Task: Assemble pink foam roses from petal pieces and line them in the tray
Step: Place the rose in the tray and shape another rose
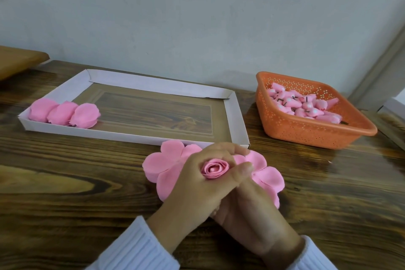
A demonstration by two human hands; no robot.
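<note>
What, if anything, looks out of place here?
Nothing stands out. Three finished roses lie side by side at the tray's left end, the rose buds are inside the orange basket, and the petal pieces sit stacked under the left hand and right hand, which hold a small rose.

My left hand (197,184) covers the base of the rose (214,169) and the fingers of my right hand (249,210). Both hide the middle of the petal stack (157,164). The dark bits (280,100) in the basket (306,131) are too small to tell.
</note>
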